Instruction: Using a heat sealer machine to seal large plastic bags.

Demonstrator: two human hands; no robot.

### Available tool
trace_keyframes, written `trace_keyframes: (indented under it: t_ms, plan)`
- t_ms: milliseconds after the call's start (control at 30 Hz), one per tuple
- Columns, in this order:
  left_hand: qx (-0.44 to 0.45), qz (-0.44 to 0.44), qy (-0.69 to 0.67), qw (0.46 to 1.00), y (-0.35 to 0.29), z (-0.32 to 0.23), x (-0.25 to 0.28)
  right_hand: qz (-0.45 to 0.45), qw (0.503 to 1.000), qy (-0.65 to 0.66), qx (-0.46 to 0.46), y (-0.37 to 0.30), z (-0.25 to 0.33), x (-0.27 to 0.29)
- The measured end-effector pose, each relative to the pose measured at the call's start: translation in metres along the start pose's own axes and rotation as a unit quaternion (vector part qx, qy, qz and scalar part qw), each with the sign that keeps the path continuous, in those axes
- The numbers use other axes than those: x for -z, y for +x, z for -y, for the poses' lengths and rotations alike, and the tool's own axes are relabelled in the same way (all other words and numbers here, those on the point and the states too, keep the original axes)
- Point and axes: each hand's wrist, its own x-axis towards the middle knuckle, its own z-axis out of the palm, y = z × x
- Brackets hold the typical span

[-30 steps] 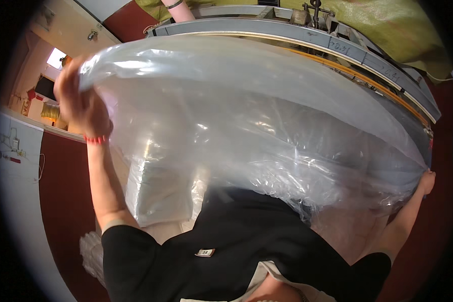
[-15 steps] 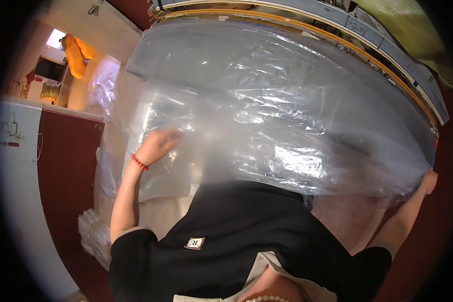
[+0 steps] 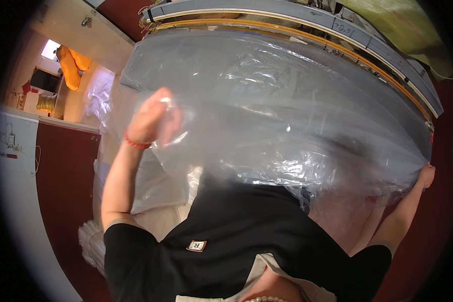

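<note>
A wide clear plastic sheet is spread in front of me, wrinkled and shiny, its near edge lying against my black shirt. My left hand, with a red bead bracelet at the wrist, is raised at the sheet's left part. Its fingers are bent round the film, which bunches and shines beside them; motion blurs the fingertips. Far to the right, my right hand is closed on the sheet's right corner, where creases run toward it.
A long grey metal bar and an orange strip border the far side. Bundled clear plastic lies at lower left by a dark red panel. Upper left, an opening shows orange items. Green-yellow material is at upper right.
My left hand has moved away from me and now bunches the film, lifting the sheet's left part. The sheet's creases have shifted. The right hand keeps its grip at the corner.
</note>
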Motion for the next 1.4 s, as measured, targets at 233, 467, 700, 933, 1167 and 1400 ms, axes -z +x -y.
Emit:
trace_keyframes:
  t_ms: [233,467,700,933,1167,1400]
  plan:
    - [0.399,0.161,0.785,0.446,-0.029,-0.031,-0.009,-0.017,1.000,-0.005,0.024,0.004,0.000,-0.005]
    - [0.414,-0.136,0.861,0.263,-0.117,-0.138,0.118,-0.021,1.000,0.003,0.011,-0.009,0.009,0.007]
    - [-0.015,-0.668,0.578,0.469,-0.161,-0.284,0.173,-0.026,0.999,0.025,0.012,0.001,0.007,-0.011]
    - [-0.256,-0.012,0.860,0.442,0.057,-0.076,-0.001,-0.027,1.000,-0.001,-0.004,0.000,-0.004,0.000]
    - [0.051,-0.340,0.751,0.564,0.041,0.008,0.225,-0.009,0.999,0.034,0.015,0.004,0.006,-0.011]
    - [-0.153,-0.121,0.727,0.658,0.140,0.016,0.133,-0.006,1.000,0.015,-0.009,0.003,0.004,-0.003]
